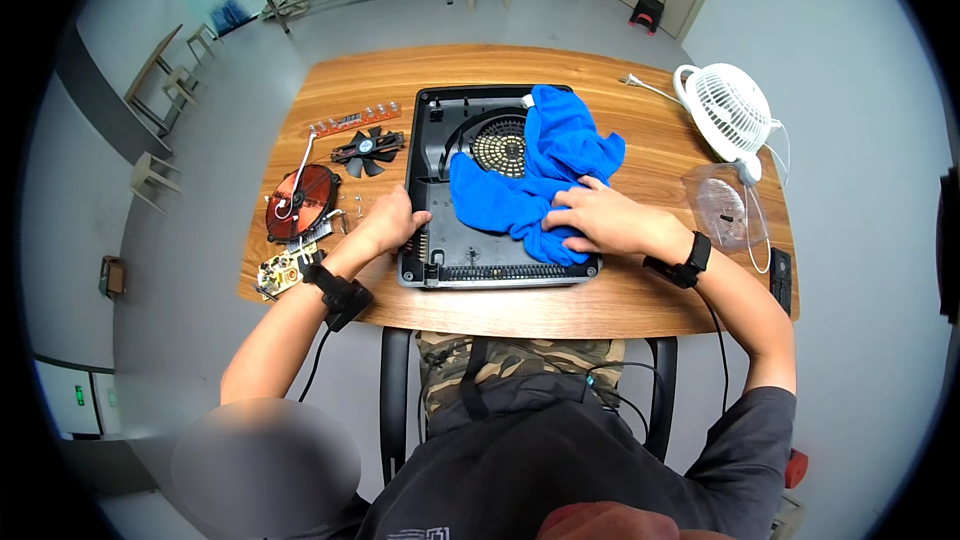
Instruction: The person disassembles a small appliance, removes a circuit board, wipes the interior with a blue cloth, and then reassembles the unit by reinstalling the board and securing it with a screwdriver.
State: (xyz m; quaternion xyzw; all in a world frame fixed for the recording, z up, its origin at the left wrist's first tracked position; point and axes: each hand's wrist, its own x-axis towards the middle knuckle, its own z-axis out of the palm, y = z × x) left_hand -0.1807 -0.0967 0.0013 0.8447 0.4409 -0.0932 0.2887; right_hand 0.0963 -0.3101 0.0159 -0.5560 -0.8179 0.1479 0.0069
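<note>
A black plastic housing [440,210], like the lower shell of an induction cooker, lies open side up on the wooden table in front of me. It has a round grille [497,147] and a slotted near edge. My left hand [393,222] grips its left wall, the thumb over the rim and the other fingers mostly hidden. A bright blue cloth [570,145] lies bunched across the right part of the shell, spilling past its right side. My right hand [603,218] is closed on the near part of this cloth, pressing it down inside the shell.
Left of the shell lie a copper coil disc [318,195], a black fan [368,150], a narrow orange circuit strip [355,121], a circuit board [288,268] and small screws [358,204]. On the right are a white fan [728,105], a clear plastic piece [715,202] and a black strip-shaped object [780,275].
</note>
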